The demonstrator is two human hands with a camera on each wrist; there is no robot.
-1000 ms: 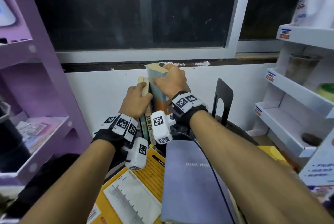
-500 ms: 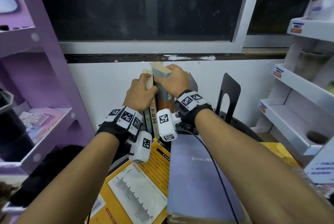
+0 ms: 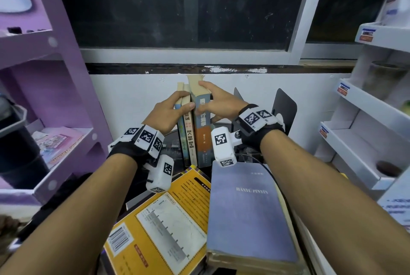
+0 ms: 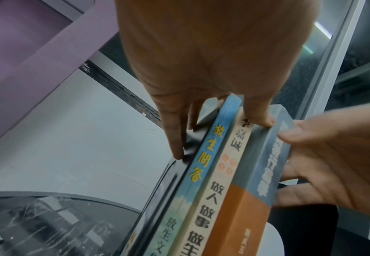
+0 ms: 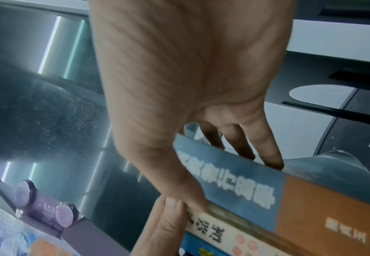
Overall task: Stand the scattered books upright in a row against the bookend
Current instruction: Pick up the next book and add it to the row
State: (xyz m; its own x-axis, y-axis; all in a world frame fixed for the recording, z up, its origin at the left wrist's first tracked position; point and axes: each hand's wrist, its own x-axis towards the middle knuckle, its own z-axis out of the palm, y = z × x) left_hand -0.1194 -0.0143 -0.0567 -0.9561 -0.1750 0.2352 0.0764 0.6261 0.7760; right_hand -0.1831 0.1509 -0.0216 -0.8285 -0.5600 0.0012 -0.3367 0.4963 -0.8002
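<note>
Three books stand upright on the dark table: a thin blue-spined book (image 3: 182, 141), a cream-spined book (image 3: 190, 139) and a thick blue-and-orange book (image 3: 203, 135). My left hand (image 3: 180, 102) grips the two thin books near their tops, thumb on the cream spine (image 4: 214, 190), fingers down the black bookend (image 4: 168, 183) at their left. My right hand (image 3: 213, 101) holds the thick book (image 5: 311, 204), thumb at its spine, fingers behind its right cover. A yellow book (image 3: 164, 226) and a grey-blue book (image 3: 248, 212) lie flat in front.
Another black bookend (image 3: 285, 108) stands free to the right of my right wrist. A purple shelf unit (image 3: 55, 141) closes the left side and white shelves (image 3: 359, 141) the right. A white wall under a dark window is right behind the books.
The thick book has come down from a tilt to stand straight against the cream book. My right hand slid from its top to its side; my left hand stays on the thin books.
</note>
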